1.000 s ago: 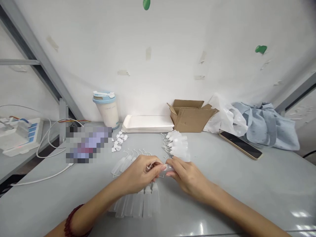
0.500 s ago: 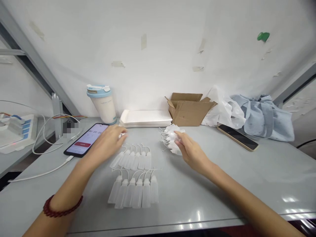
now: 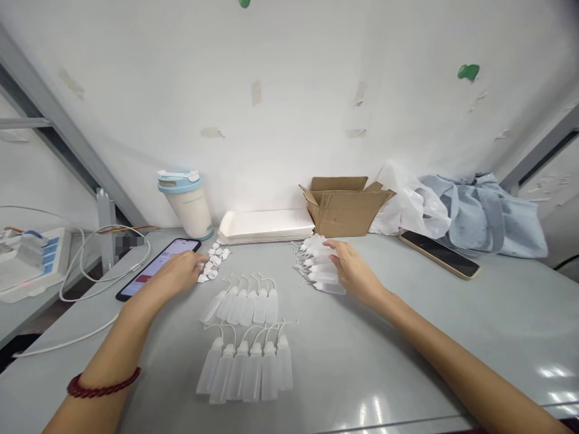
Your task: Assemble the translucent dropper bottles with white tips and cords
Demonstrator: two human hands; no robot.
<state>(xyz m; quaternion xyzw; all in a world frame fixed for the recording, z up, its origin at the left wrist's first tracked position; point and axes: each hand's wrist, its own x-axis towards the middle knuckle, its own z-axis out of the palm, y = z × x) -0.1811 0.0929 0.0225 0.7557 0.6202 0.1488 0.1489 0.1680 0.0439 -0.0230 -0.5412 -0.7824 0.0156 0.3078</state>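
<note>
My left hand (image 3: 181, 272) is beside a loose pile of small white pieces (image 3: 214, 262), its fingertips at the pile's left edge and slightly apart. My right hand (image 3: 356, 271) rests against a stacked row of small translucent plastic bottles (image 3: 323, 268), thumb and index finger apart at their right ends; the lower fingers are partly hidden. Thin white strings stick out to the left from that row. Between the hands lie two more rows of such narrow bottles, an upper row (image 3: 248, 306) and a lower row (image 3: 246, 369), with curled strings at their tops.
A phone showing a timer (image 3: 154, 268) lies by my left forearm, with a white cable (image 3: 67, 342) nearby. Along the wall stand a cup (image 3: 187, 205), a white stack of envelopes (image 3: 266, 226), an open cardboard box (image 3: 346, 211), a plastic bag (image 3: 409, 202) and a blue cloth bag (image 3: 488, 214). Another phone (image 3: 438, 254) lies right.
My left hand has drawn back to the left, uncovering the white pieces. My right hand has shifted slightly right, and more of the bottles beside it show. The view has tilted up a little.
</note>
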